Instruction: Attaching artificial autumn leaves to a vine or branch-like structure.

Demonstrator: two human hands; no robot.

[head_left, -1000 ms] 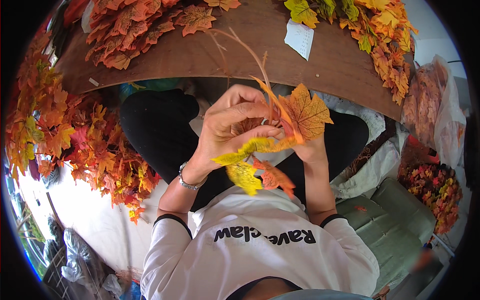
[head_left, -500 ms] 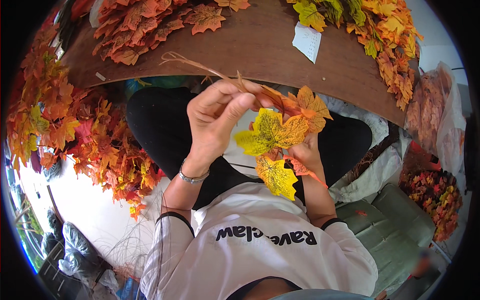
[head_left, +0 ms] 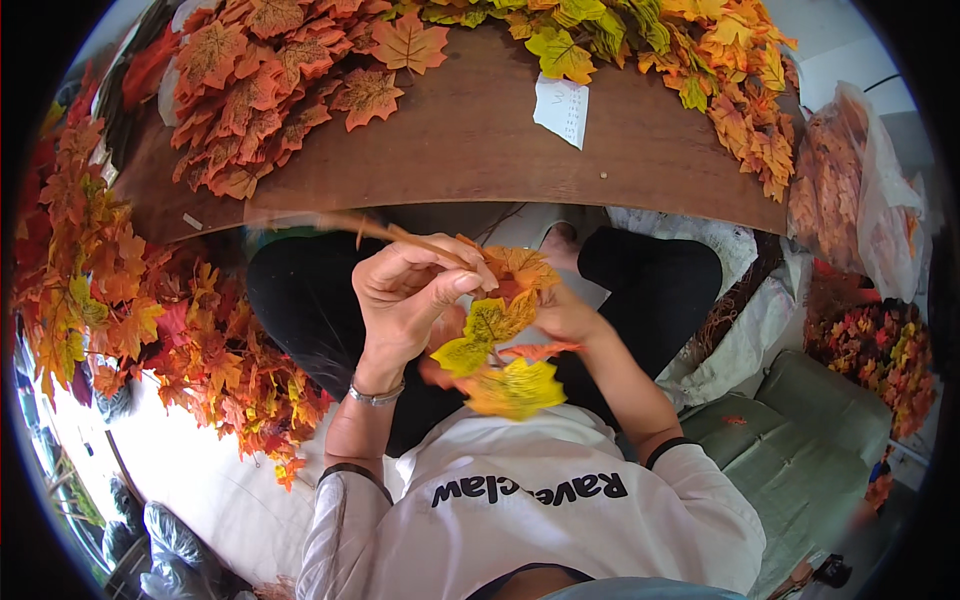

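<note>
An artificial maple-leaf spray with yellow, orange and reddish leaves [head_left: 515,388] is held over my lap. My left hand [head_left: 408,300] is closed, pinching the spray's brown stem [head_left: 395,236] between thumb and fingers. The stem's free end points left toward the table edge and is smeared by motion. Close against the leaves on the right, my right hand [head_left: 568,315] is curled at the spray; its fingertips are partly hidden behind the leaves. The lower yellow leaves are slightly blurred.
A brown curved table [head_left: 450,130] lies ahead, bearing piles of orange leaves [head_left: 270,90], yellow-orange leaves [head_left: 740,90] and a torn paper [head_left: 561,110]. Leaf bunches [head_left: 200,340] hang at left. At right are a plastic bag of leaves [head_left: 840,180] and a green cushioned seat [head_left: 780,450].
The spray has shifted left and its leaves hang lower. My right hand has moved left and come nearer my left hand. The view has tilted, so the table sits lower.
</note>
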